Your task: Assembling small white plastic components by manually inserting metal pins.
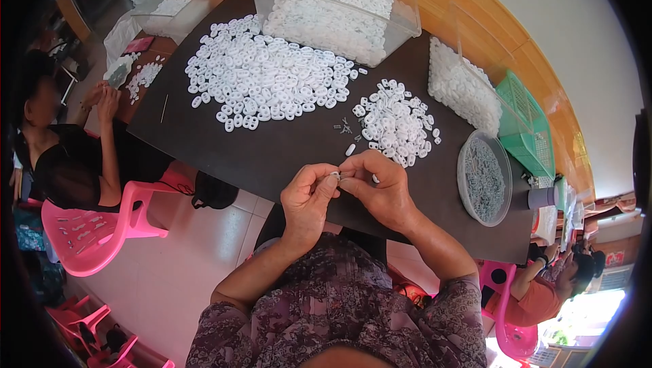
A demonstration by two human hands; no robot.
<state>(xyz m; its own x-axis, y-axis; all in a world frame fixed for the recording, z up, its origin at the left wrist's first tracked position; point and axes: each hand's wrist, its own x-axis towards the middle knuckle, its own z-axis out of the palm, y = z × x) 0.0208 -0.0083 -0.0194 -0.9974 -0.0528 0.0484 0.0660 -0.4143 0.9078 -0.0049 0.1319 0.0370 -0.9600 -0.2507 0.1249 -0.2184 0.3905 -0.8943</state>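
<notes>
Head view shows your left hand (304,197) pinching a small pale piece (335,175) between thumb and forefinger, above the near edge of the dark brown table (231,154); your fingertips cover most of it, so its shape is hard to make out. Your right hand (384,191) has thumb and forefinger together beside it, though you cannot tell whether they grip or only touch it. A white bit (375,178) is tucked in your curled right fingers, mostly hidden.

Before you lie a large heap of white two-holed oval pieces (272,76), a smaller heap (395,123) and loose grey parts (345,126). A clear bin (406,21) stands behind; your right side has a round tub (508,195) and a green basket (535,152).

Fisheye shadow swallows the room's edges, past pale floor tiles (183,259), a pink chair (129,232) and a seated person (71,157).
</notes>
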